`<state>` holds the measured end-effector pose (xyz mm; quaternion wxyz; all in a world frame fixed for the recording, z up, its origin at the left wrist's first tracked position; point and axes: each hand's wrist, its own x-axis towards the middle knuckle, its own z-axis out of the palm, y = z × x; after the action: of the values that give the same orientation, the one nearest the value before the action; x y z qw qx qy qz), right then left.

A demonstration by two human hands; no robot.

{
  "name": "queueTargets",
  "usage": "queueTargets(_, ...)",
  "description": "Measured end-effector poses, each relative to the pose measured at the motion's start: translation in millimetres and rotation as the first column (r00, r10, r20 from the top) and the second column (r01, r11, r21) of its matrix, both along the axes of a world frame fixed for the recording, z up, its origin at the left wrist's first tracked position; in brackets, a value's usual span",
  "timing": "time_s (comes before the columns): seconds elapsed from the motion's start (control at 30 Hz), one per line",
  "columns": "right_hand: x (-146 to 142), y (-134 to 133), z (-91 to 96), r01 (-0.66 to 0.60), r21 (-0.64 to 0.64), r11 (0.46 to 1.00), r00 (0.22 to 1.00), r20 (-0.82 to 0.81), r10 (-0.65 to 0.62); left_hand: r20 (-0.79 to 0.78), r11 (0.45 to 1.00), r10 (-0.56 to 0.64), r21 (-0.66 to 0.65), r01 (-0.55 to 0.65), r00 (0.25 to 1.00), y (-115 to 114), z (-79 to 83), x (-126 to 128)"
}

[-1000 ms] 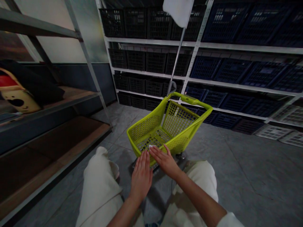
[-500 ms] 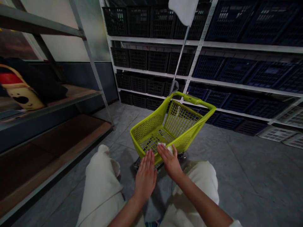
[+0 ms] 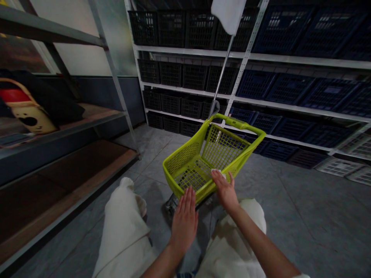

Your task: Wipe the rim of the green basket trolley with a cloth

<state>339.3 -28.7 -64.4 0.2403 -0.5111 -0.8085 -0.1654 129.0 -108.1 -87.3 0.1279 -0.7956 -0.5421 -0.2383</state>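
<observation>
A small yellow-green plastic mesh shopping cart (image 3: pixel 222 152) stands on the floor in front of my knees. My left hand (image 3: pixel 184 222) is flat with its fingers apart, just below the cart's near rim. My right hand (image 3: pixel 224 189) lies open over that rim, its fingertips at a small white scrap (image 3: pixel 218 172), possibly paper or cloth, inside the cart. Neither hand grips the cart. A thin metal pole (image 3: pixel 223 73) rises from the cart's far end to a white flag (image 3: pixel 228 15).
Metal shelving (image 3: pixel 246 58) holds several black and navy crates ahead. Several white crates (image 3: pixel 339 166) stand at the lower right. A metal shelf unit (image 3: pixel 69 154) on the left holds a yellow and red object (image 3: pixel 29 110). My cream-trousered knees (image 3: pixel 124 231) are below. The floor is grey tile.
My right hand has moved right and farther into the view along the near rim, with the white scrap shifting right in the cart. My left hand has also moved slightly right.
</observation>
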Motion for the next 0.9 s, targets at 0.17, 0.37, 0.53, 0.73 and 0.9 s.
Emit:
queueTargets(0.17,-54.6,-46.9,-14.2,-0.187,-0.027,0.982,0.98,0.068,0.189,0.002,1.0,-0.01,-0.009,0.01,1.0,-3.7,-1.2,7.6)
queueTargets(0.37,17.8,-6.7,4.3,-0.249,-0.08,0.965,0.954,0.154,0.258,-0.003,1.0,0.0,-0.009,0.0,1.0,-4.2,-1.7,11.0)
queueTargets(0.53,46.3,16.1,6.7,0.026,0.026,0.999,0.999,0.033,-0.027,0.003,1.0,-0.006,-0.005,0.006,1.0,-4.7,-2.2,14.6)
queueTargets(0.73,-29.1,-38.8,-9.0,-0.121,0.002,0.993,0.991,0.057,0.121,0.012,1.0,-0.001,-0.018,0.001,1.0,-5.7,-3.4,16.0)
queueTargets(0.9,7.5,-22.6,2.7,-0.196,-0.047,0.979,0.968,0.152,0.201,0.006,0.999,-0.007,-0.031,0.007,1.0,-4.8,-6.2,15.0)
